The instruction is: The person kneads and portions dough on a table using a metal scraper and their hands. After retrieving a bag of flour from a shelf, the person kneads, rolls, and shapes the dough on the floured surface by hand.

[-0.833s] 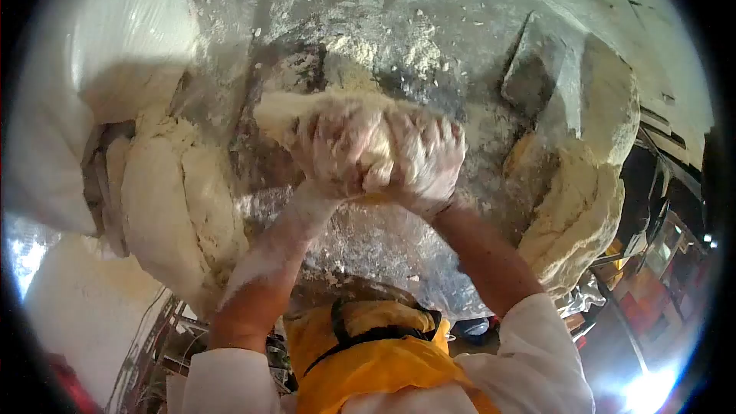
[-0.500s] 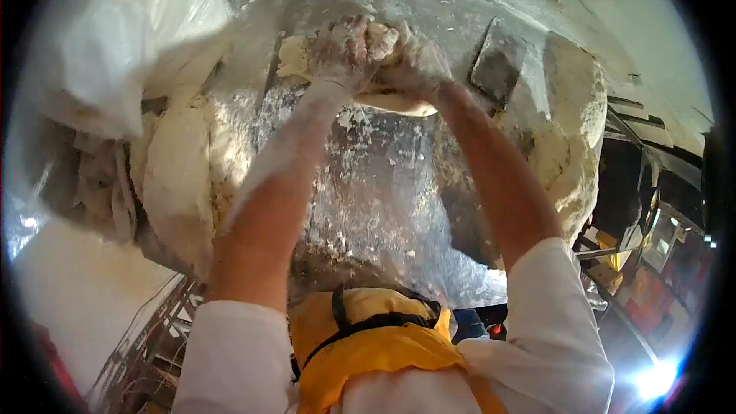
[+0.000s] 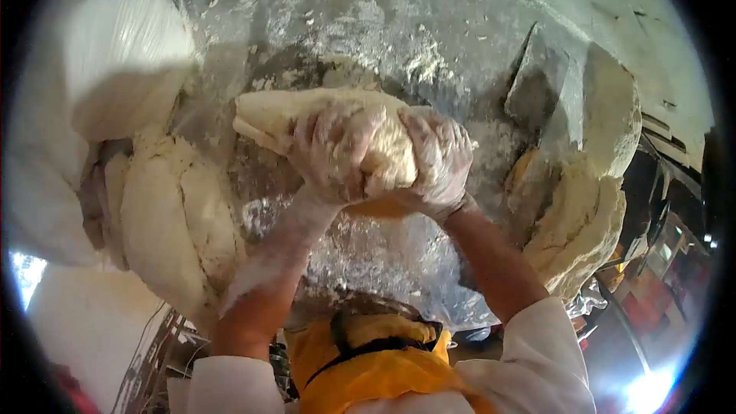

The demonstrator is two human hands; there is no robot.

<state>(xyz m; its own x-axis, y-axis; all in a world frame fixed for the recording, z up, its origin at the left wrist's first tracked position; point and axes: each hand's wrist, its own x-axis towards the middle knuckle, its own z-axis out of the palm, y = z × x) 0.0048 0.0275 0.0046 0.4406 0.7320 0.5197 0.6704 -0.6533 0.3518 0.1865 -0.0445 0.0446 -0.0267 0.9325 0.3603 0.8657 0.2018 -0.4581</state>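
Observation:
A pale lump of dough is in both my hands above the middle of the floury worktop. My left hand has its fingers curled over the dough, and a long flap of it reaches out past that hand to the left. On the other side, my right hand grips the right end of the same lump. Both hands are coated with flour and bits of dough. The underside of the lump and my thumbs are partly hidden.
Large dough masses lie at the left and at the right. A white sack with blue print stands at the upper left. A flat, dull metal plate lies near the right-hand dough. Dried flour crumbs are scattered about.
Both hands have drawn the dough back from the far side of the worktop towards my body. More of the dough now shows at the left. The camera view has shifted a little.

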